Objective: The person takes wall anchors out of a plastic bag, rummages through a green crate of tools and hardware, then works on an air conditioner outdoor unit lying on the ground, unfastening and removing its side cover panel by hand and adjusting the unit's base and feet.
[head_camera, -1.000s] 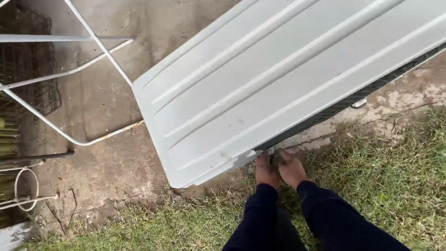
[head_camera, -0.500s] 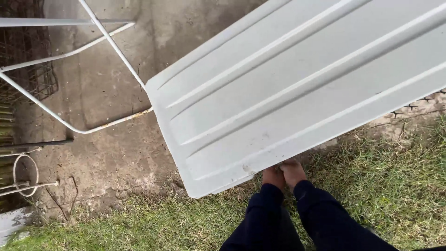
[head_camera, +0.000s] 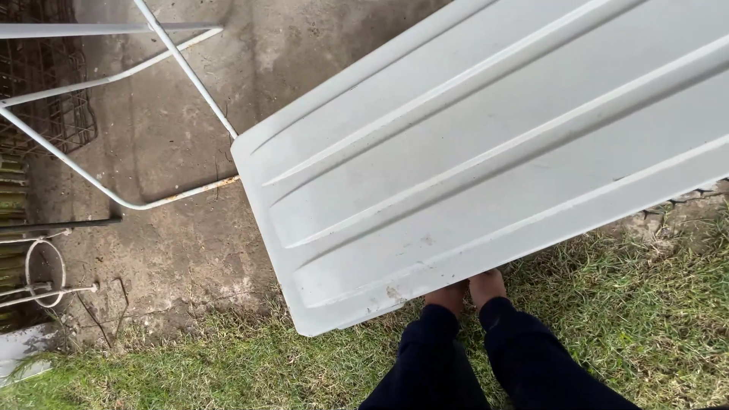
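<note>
Head view: a large white ribbed panel (head_camera: 486,167) is filling most of the frame, running from the upper right down to a rounded corner at the lower middle. Three long raised ridges are crossing its face lengthwise, and small dirt specks are showing near its lower edge.

Both hands are sitting side by side at that lower edge, close to the corner. The left hand (head_camera: 448,294) is touching the edge, with only its back and wrist showing. The right hand (head_camera: 487,285) is just beside it, also against the edge. The fingers of both are lying hidden under the panel, so I cannot tell whether they are curled round it or flat beneath it. Dark sleeves (head_camera: 471,364) are covering both forearms down to the wrists.

The panel is lying over two kinds of ground: its upper and left parts are hanging above a stained concrete slab (head_camera: 175,250), and its lower edge is reaching over the grass (head_camera: 630,304) where the hands are.

At the upper left, a white tube frame (head_camera: 114,76) is standing on the concrete, one curved rail passing just beside the panel's left edge. Behind it a dark wire grid (head_camera: 53,99) is showing. At the far left a small metal ring stand (head_camera: 42,273) is sitting well apart from the panel.
</note>
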